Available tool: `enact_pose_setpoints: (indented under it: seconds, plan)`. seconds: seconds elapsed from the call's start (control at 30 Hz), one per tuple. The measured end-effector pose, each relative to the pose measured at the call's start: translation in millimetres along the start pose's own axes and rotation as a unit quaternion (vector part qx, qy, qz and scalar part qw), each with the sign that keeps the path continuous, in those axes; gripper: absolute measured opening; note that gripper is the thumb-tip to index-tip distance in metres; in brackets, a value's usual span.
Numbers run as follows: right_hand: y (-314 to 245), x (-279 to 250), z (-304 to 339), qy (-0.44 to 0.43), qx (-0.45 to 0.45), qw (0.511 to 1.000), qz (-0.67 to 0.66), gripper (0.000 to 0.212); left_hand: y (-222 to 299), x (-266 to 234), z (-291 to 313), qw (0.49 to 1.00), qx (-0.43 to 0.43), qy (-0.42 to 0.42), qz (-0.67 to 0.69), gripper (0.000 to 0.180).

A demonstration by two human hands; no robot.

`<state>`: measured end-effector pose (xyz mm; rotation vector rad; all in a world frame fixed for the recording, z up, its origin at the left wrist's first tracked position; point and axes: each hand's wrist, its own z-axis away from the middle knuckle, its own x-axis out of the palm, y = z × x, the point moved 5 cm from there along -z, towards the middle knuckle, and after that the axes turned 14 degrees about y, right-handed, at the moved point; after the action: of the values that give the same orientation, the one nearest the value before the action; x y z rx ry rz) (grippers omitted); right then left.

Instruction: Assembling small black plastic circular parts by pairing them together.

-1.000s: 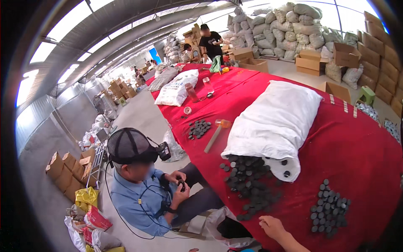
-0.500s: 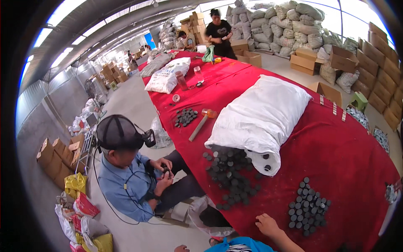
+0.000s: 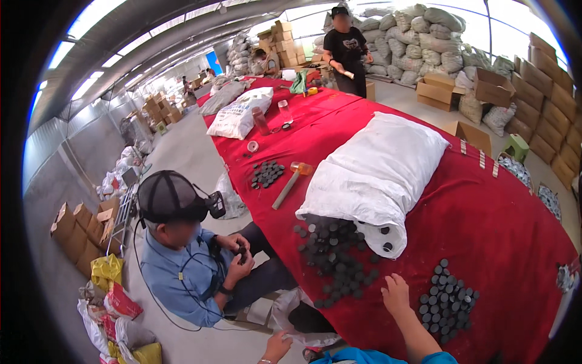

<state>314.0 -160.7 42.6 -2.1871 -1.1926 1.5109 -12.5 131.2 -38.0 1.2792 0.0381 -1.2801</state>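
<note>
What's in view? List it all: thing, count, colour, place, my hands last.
Cloth: one, red, middle to right.
Sacks: two white on cloth, near and far; many pale, stacked at back.
Discs: many, black, three main groups on cloth.
Mallet: one, orange head, left of near sack.
Bottles: two, reddish and clear, far on cloth.
Boxes: many, brown, left, back, right.
Stool: one, green, right.
Bags: several, yellow, red, white, lower left.
Co-workers: several, nearest blue-shirted, seated left.
Left hand: one, bare, bottom, off cloth.
Right hand: one, bare, between disc groups.

Round black discs (image 3: pixel 341 274), loosely heaped, lying on red cloth (image 3: pixel 497 236)
</note>
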Motion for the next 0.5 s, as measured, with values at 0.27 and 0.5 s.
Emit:
enact_pose_setpoints:
  seconds: [0.27, 0.5]
  plan:
    - [13.2, 19.4, 20.9, -0.007, -0.044, 0.991, 0.123, 0.046, 162.9, 0.3, -56.2, 0.919, 0.352, 0.175, -0.042, 0.039]
    - [25.2, 10.2, -16.5, -0.051, -0.004, 0.995, 0.088, 0.029, 198.3, 17.7, -142.0, 0.909, 0.345, 0.232, -0.044, 0.044]
